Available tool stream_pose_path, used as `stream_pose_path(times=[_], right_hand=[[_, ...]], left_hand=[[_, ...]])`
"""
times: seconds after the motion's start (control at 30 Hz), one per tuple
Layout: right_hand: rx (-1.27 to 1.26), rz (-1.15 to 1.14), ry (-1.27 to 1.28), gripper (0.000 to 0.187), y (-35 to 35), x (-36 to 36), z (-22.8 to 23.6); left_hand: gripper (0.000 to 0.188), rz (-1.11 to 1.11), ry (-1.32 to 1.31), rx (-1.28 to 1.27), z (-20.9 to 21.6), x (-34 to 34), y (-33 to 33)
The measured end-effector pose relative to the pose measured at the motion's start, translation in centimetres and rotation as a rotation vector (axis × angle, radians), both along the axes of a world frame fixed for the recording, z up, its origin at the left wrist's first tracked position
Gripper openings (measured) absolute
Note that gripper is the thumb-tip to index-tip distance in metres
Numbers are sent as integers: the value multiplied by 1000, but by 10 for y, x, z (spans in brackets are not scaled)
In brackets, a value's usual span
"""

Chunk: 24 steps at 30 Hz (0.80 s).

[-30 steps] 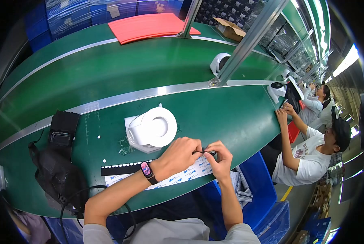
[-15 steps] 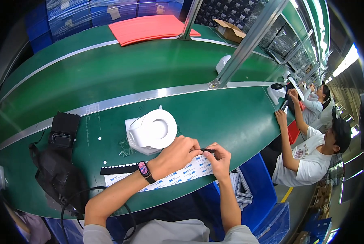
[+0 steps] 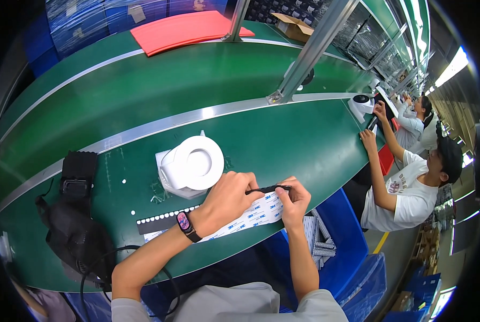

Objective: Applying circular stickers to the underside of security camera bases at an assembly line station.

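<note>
My left hand (image 3: 230, 197), with a smart band on its wrist, pinches one part of a narrow black strip (image 3: 265, 189). My right hand (image 3: 293, 203) grips the strip's right end between thumb and fingers. Under both hands lies a long white backing sheet (image 3: 234, 229) with blue print. Left of my left hand, a black band (image 3: 167, 219) edged with a row of white round dots lies along the sheet. Whether it joins the pinched strip is hidden by my hand. Just beyond, a white rounded device (image 3: 190, 167) rests with its ring-shaped base facing up.
A black bag (image 3: 79, 236) and a cable lie at the left. Crumpled clear plastic sits beside the device. At my right, a blue bin (image 3: 344, 228) holds several grey-white strips. A metal post (image 3: 315, 53) rises beyond the bench rail. Co-workers sit along the right.
My hands have moved apart, and more of the black strip shows between them. The dotted band at the left has tilted and shows more dots. The view has shifted slightly.
</note>
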State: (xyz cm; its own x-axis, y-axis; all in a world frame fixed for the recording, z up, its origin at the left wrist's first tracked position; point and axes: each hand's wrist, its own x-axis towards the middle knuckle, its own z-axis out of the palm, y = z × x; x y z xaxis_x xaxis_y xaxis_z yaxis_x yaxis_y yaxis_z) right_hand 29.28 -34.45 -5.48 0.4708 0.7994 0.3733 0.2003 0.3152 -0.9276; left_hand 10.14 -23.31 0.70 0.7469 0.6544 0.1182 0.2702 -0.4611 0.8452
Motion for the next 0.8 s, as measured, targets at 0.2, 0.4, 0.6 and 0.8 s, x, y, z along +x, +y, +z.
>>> stream_pose_path(times=[0.2, 0.4, 0.6, 0.8], right_hand=[[52, -67, -11, 9, -4, -1, -2], [116, -149, -24, 11, -2, 3, -4], [132, -193, -25, 8, -3, 3, -6], [146, -208, -12, 9, -4, 6, -9]], left_hand=[[26, 7, -37, -127, -2, 5, -2], [24, 25, -108, -34, -9, 6, -4], [25, 17, -53, 39, -2, 2, -2], [23, -34, -77, 84, -1, 3, -3]])
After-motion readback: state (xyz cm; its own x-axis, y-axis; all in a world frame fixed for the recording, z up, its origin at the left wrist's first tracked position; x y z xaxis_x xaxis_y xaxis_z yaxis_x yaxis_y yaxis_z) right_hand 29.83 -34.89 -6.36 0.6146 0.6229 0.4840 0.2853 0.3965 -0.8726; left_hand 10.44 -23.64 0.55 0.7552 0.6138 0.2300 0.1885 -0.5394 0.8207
